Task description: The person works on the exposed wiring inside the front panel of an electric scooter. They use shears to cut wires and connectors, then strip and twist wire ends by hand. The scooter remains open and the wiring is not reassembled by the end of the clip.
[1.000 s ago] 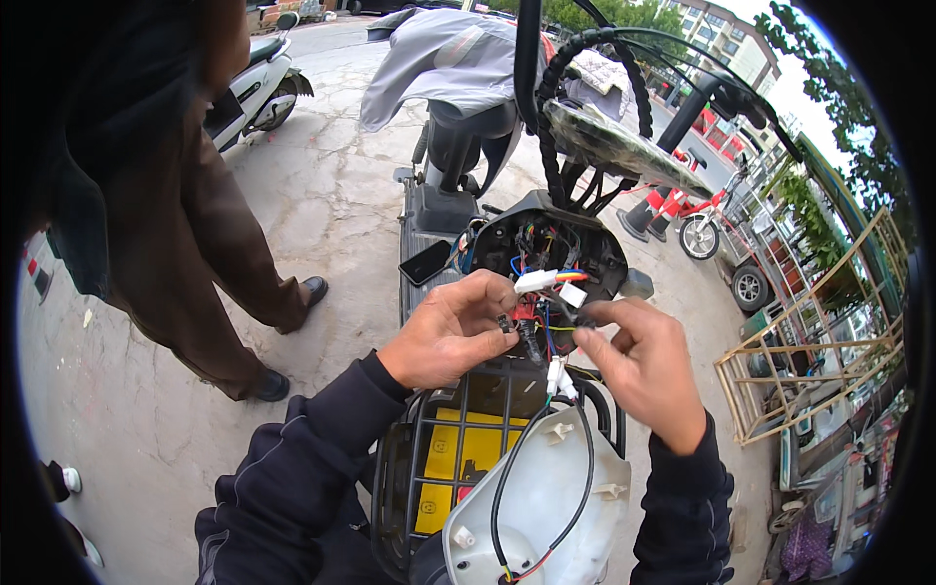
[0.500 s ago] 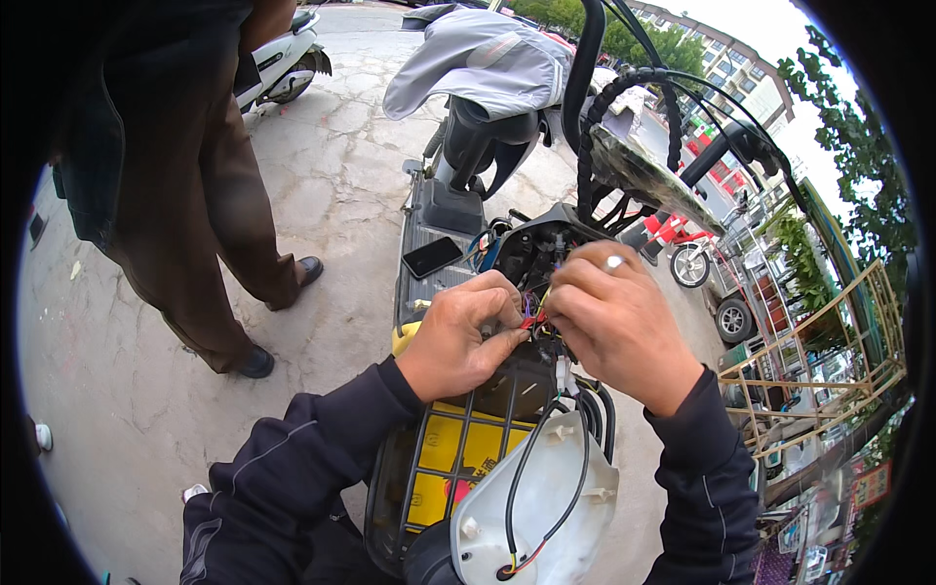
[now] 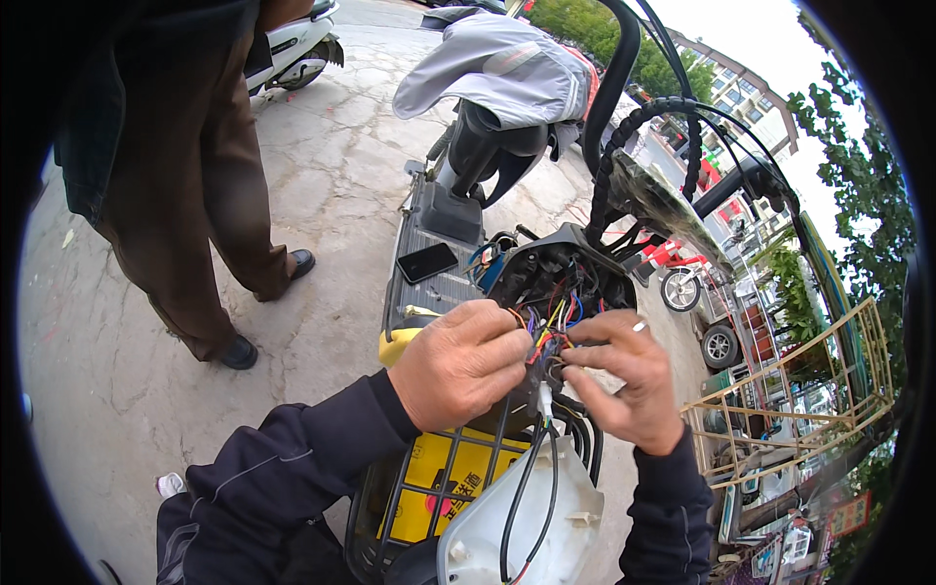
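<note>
My left hand (image 3: 458, 366) pinches at the left of a bundle of coloured wires (image 3: 554, 322) in the open black scooter housing (image 3: 526, 278); what its fingertips grip is hidden. On the bundle's right my right hand (image 3: 624, 380), a ring on one finger, has its fingers apart at the wires. A white connector (image 3: 545, 400) hangs below, with cables running over a detached white-grey panel (image 3: 575, 497). The panel lies on the black wire basket (image 3: 356, 531), which holds a yellow package (image 3: 419, 458).
A phone (image 3: 426, 261) rests on the scooter's deck (image 3: 414, 297). A person (image 3: 166, 224) stands close on the left. Grey cloth (image 3: 487, 58) drapes the seat. Handlebar and cables (image 3: 614, 39) arch above. A wooden frame (image 3: 790, 439), tricycles and a white scooter (image 3: 292, 58) stand around.
My left hand has turned over the wires, its fingers more curled. My right hand's fingers have spread since half a second ago, uncovering more wires. The view has shifted slightly.
</note>
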`<state>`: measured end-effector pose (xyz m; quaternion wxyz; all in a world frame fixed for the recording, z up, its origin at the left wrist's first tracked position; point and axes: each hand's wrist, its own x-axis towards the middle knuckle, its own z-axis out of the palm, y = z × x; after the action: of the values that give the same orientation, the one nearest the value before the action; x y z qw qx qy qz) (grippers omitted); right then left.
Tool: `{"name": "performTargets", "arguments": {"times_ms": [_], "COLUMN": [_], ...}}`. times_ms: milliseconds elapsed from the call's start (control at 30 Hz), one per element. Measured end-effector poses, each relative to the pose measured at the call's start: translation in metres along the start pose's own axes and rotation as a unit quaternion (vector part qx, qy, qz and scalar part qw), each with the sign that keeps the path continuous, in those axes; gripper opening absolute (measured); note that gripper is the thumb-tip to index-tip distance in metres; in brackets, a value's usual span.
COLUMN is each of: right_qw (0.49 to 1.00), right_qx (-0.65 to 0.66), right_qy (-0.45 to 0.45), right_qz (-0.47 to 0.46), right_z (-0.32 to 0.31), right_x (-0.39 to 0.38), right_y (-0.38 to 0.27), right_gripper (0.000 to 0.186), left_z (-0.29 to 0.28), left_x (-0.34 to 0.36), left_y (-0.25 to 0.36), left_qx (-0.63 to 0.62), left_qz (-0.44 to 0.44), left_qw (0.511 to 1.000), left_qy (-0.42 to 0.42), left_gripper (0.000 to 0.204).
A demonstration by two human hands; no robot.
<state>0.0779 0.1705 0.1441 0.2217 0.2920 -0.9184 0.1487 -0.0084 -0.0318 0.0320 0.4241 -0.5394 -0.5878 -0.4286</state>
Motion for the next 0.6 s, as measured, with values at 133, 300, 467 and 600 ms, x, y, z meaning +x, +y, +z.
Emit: {"name": "performTargets", "arguments": {"times_ms": [133,300,467,600], "right_qw": [0.985,0.968,0.986,0.995], "right_qx": [-0.174,-0.2,-0.158,-0.095], "right_qy": [-0.011,-0.149,-0.06,0.012], "right_qz": [-0.004,0.001,-0.002,-0.023], "right_z": [-0.008,-0.002,0.013,0.027], "right_x": [0.024,0.035,0.017,0.005], "right_y": [-0.019,-0.02,-0.005,0.012], "right_gripper": [0.015,0.033,0.031,0.03], "left_z": [0.003,-0.002,0.001,0.004], "left_x": [0.001,0.001,-0.001,-0.001], "left_y": [0.002,0.002,-0.001,-0.002], "left_qx": [0.008,0.021,0.024,-0.002], "left_qz": [0.03,0.04,0.057,-0.044], "left_qw": [0.999,0.998,0.998,0.999], "left_qy": [-0.019,-0.042,-0.032,-0.028], "left_gripper": [0.033,0.031,0.025,0.021]}}
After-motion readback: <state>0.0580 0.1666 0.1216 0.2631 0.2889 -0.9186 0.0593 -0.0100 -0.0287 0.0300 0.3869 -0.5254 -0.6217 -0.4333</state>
